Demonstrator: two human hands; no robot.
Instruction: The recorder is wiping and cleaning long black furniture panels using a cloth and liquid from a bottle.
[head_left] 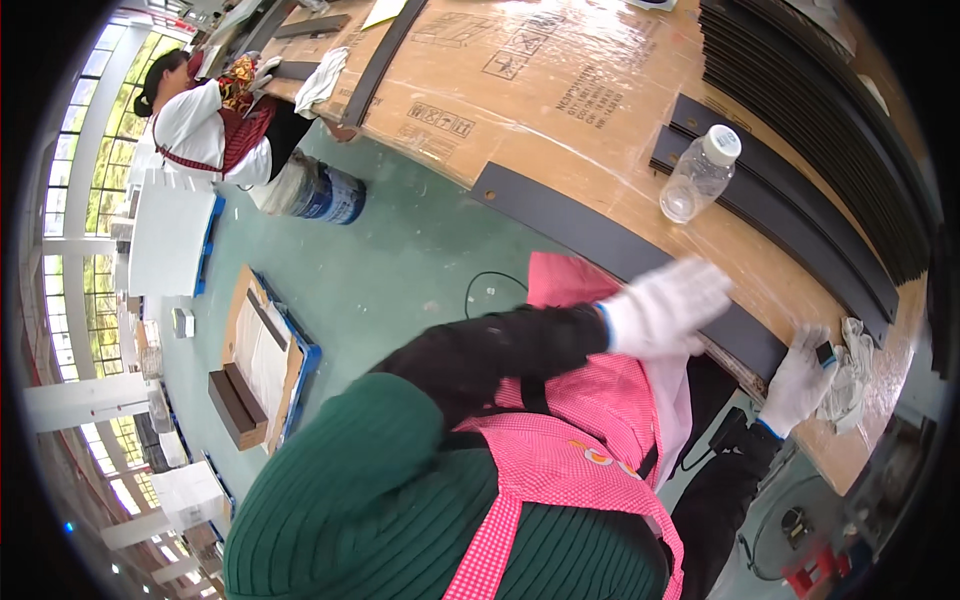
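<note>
A long dark grey strip panel (570, 222) with a hole near its far left end lies along the near edge of the table. My left hand (665, 308), in a white glove and blurred by motion, is over the panel with its fingers stretched out. My right hand (797, 385), also gloved, rests at the panel's right end, fingers extended. A small dark patch or piece (825, 353) shows at its fingers; I cannot tell which. Crumpled white cloth or gloves (850, 378) lie beside that hand. Behind the panel stands a clear bottle (700, 175) with a white cap.
More dark strips (790, 205) and a tall stack of them (820, 120) lie across the cardboard-covered table (560, 110). At the far left a person (215, 125) works at the same table near a bucket (325, 190). A pallet (265, 345) sits on the floor.
</note>
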